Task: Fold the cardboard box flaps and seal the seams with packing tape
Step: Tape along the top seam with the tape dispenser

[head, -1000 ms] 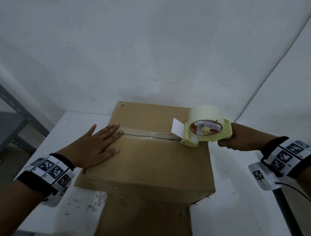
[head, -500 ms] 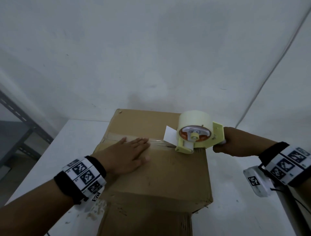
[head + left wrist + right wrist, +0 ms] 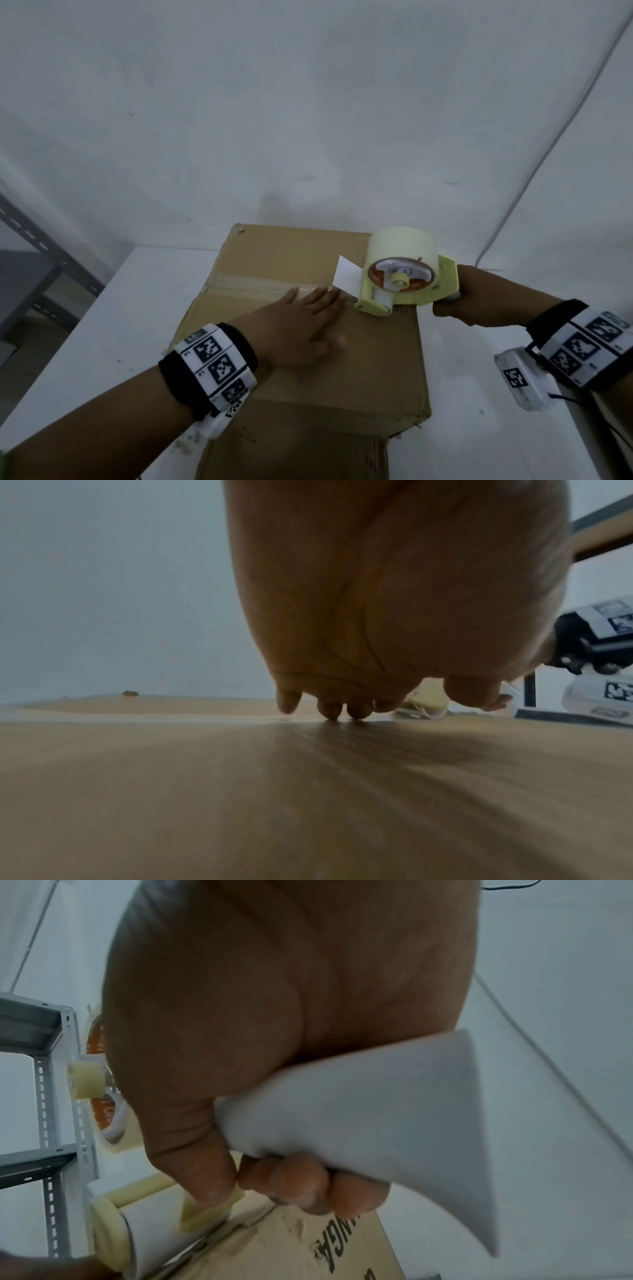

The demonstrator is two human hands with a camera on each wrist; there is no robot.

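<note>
Here, from the head camera, the cardboard box (image 3: 308,359) sits on the white table (image 3: 137,291) in front of me, its top flaps folded shut. My left hand (image 3: 301,329) lies flat on the lid, fingers straight and together, their tips on the clear tape strip (image 3: 260,286) that runs along the centre seam. Just beside those fingertips, toward the box's right edge, my right hand (image 3: 459,298) is wrapped around the handle of the pale yellow tape dispenser (image 3: 404,274), whose front roller touches the seam. A roll of packing tape (image 3: 400,246) sits on its hub. A grey metal shelf frame (image 3: 41,267) stands at the left, past the table.

From the left wrist, my palm (image 3: 394,588) hangs over the brown lid (image 3: 308,791), and the fingertips (image 3: 330,710) press down where the glossy tape line crosses. A bit of the yellow dispenser shows behind them.

From the right wrist, my fingers (image 3: 298,1185) and thumb are curled tight round the white handle (image 3: 377,1110). Below, the dispenser's yellow frame (image 3: 113,1231) and white roller meet the box, which shows dark printed lettering that I cannot read.
</note>
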